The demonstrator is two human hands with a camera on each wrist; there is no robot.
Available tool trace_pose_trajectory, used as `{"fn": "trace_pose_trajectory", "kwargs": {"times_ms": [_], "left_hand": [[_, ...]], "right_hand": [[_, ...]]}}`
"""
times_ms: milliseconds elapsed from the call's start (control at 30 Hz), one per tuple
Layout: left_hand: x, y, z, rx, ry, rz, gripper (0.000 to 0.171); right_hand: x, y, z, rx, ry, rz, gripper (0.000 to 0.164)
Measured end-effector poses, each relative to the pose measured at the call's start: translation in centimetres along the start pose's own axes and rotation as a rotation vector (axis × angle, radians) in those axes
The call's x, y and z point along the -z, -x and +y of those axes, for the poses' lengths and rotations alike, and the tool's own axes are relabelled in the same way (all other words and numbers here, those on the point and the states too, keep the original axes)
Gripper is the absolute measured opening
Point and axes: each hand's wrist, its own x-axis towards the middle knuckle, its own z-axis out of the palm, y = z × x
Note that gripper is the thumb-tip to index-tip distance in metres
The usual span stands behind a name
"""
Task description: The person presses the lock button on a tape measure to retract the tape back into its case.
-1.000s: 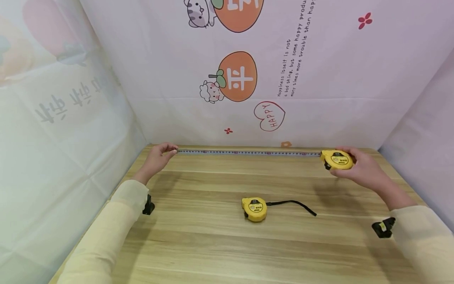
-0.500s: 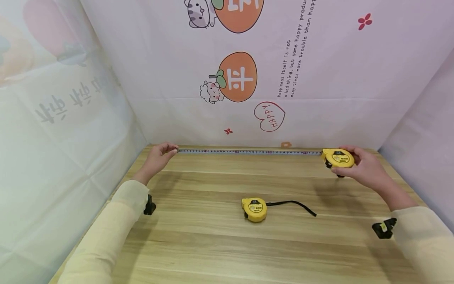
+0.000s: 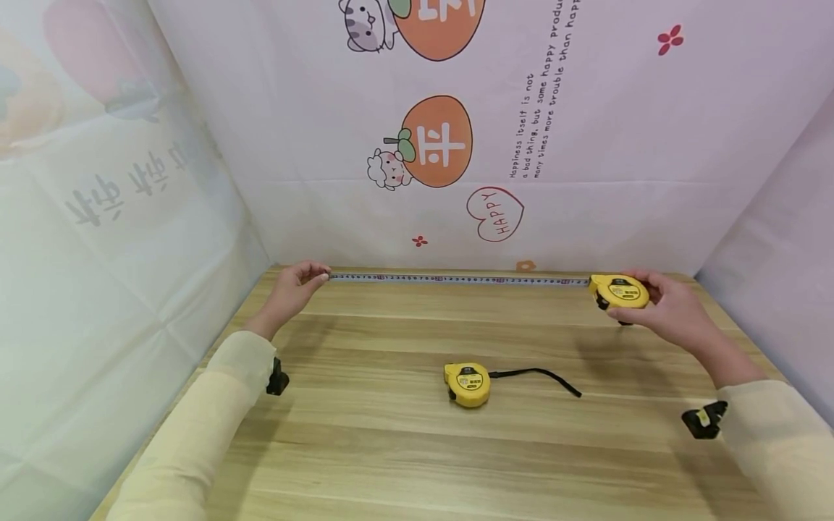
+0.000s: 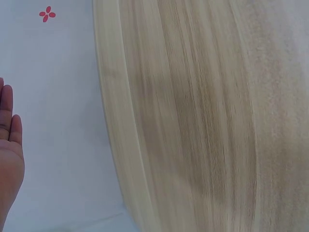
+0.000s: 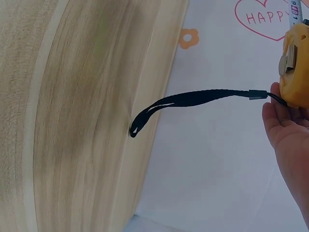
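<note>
My right hand grips a yellow tape measure near the table's back right. Its metal blade runs straight out to the left along the back edge. At the far end my left hand pinches the blade's tip between thumb and fingers. The right wrist view shows the yellow case in the fingers, with a black wrist strap hanging from it. Only part of the left hand enters the left wrist view; the blade is out of that frame.
A second yellow tape measure lies mid-table with its black strap stretched to the right. The wooden table meets a white printed cloth at the back, with more cloth at both sides.
The case in my right hand has shifted slightly right, then slightly back left. My left hand has edged a little to the right, still pinching the blade's tip.
</note>
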Motion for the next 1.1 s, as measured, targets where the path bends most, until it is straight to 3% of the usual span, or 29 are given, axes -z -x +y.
{"fn": "trace_pose_trajectory", "kwargs": {"times_ms": [633,1100], "left_hand": [[-1.3,-0.8,0.0,-0.054,0.026,-0.010,0.025],[-1.6,-1.0,0.5,-0.048,0.048,-0.043,0.024]], "right_hand": [[-0.6,-0.2,-0.3,-0.024,0.020,-0.006,0.079],[-0.6,-0.3,-1.1,-0.020,0.029,-0.019,0.078]]}}
